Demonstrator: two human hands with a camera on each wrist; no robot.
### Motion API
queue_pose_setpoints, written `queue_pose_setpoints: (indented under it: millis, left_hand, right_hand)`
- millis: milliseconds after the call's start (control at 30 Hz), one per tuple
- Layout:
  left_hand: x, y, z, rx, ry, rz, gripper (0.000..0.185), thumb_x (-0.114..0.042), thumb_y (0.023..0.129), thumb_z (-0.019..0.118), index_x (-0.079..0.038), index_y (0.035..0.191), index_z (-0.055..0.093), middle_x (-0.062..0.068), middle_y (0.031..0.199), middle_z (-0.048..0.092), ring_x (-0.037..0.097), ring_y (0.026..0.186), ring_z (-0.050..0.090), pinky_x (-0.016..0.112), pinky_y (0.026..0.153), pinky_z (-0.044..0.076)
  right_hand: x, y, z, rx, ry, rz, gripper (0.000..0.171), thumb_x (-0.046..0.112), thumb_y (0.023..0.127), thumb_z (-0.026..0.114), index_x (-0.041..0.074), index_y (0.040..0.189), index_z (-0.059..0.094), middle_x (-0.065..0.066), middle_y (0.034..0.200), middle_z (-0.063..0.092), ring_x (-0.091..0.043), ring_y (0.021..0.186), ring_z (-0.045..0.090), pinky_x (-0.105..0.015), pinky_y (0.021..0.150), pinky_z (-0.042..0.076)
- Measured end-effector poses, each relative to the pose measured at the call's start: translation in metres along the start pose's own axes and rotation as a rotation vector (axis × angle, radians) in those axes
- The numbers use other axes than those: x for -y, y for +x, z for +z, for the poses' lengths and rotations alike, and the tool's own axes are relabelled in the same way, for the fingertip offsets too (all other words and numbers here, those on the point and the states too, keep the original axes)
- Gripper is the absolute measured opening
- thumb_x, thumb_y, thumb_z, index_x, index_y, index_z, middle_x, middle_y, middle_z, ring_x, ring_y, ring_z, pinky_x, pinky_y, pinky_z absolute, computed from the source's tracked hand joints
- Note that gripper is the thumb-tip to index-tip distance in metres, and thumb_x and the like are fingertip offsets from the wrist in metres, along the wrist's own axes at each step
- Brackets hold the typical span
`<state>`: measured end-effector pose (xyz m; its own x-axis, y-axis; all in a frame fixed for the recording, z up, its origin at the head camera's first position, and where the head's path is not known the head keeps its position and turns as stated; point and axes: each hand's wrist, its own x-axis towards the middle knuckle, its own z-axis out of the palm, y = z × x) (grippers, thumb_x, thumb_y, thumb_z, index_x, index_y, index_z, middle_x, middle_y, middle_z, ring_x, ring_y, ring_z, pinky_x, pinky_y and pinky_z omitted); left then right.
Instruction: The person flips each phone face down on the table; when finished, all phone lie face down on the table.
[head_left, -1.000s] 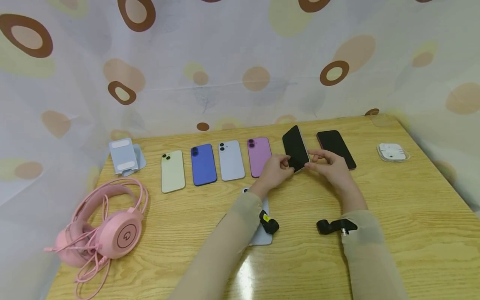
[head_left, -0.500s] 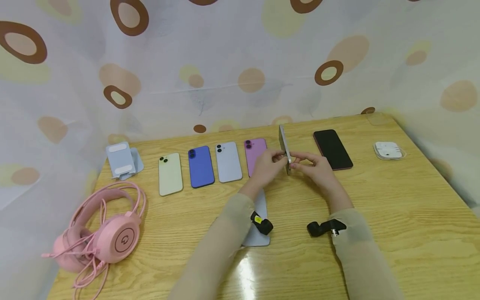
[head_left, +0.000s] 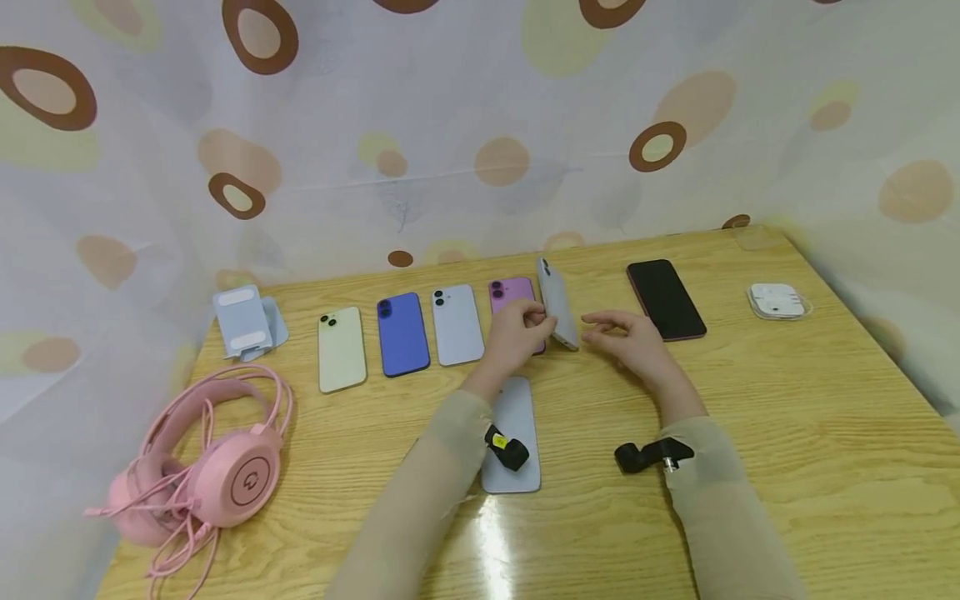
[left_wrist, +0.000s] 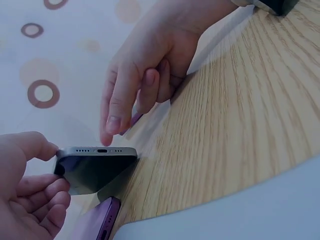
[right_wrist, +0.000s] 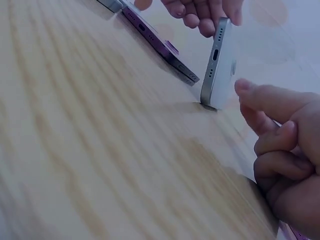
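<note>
My left hand (head_left: 512, 340) pinches a pale silver phone (head_left: 557, 302) by its left edge. The phone leans on its other long edge on the table, its back and camera lenses turned to the right. In the left wrist view the dark screen (left_wrist: 92, 172) faces down and the charging port end points toward the camera. A short gap to the right of the phone, my right hand (head_left: 633, 343) holds nothing; the right wrist view shows its thumb and forefinger (right_wrist: 272, 97) apart from the phone. Just left of it lies a purple phone (head_left: 512, 290), partly hidden by the left hand.
Light blue (head_left: 457, 325), dark blue (head_left: 403, 335) and pale yellow (head_left: 342, 350) phones lie in a row. A black-screened phone (head_left: 666, 298) and white earphones (head_left: 776, 301) are right. Another pale phone (head_left: 517, 417) lies under the left forearm. Pink headphones (head_left: 236, 475) and a phone stand (head_left: 243, 321) are left.
The phone has turned over from screen showing, through upright on edge, to its back showing, and moved left. My right hand has let go of it; the left still pinches it.
</note>
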<state>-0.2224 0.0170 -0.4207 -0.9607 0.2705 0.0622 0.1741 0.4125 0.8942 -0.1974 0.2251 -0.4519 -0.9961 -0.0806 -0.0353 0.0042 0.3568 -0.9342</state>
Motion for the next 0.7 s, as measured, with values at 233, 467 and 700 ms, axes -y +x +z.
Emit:
queue_pose_setpoints:
  millis: [233, 467, 700]
  left_hand:
    - [0.006, -0.001, -0.002, -0.017, 0.049, -0.017, 0.027, -0.011, 0.085, 0.063, 0.005, 0.107, 0.066, 0.006, 0.087, 0.062, 0.013, 0.076, 0.055, 0.019, 0.065, 0.046]
    - [0.009, -0.001, 0.008, 0.047, 0.106, -0.074, 0.026, -0.015, 0.088, 0.066, 0.002, 0.107, 0.066, 0.002, 0.088, 0.062, 0.011, 0.076, 0.055, 0.020, 0.066, 0.046]
    - [0.002, 0.005, 0.013, 0.048, 0.148, -0.037, 0.021, -0.010, 0.086, 0.064, 0.002, 0.103, 0.068, 0.001, 0.083, 0.060, 0.011, 0.078, 0.052, 0.020, 0.072, 0.045]
  right_hand:
    - [-0.003, 0.003, -0.003, 0.036, -0.096, 0.063, 0.040, 0.024, 0.085, 0.073, 0.003, 0.119, 0.066, -0.009, 0.091, 0.064, -0.009, 0.053, 0.046, -0.024, 0.048, 0.041]
    - [-0.001, -0.001, -0.009, 0.072, -0.149, 0.086, 0.043, 0.024, 0.085, 0.074, 0.000, 0.119, 0.065, -0.004, 0.084, 0.066, -0.009, 0.053, 0.045, -0.024, 0.049, 0.040]
    - [0.002, -0.001, -0.011, 0.034, -0.124, 0.098, 0.039, 0.020, 0.085, 0.074, -0.002, 0.115, 0.065, -0.006, 0.084, 0.066, -0.010, 0.053, 0.047, -0.024, 0.048, 0.041]
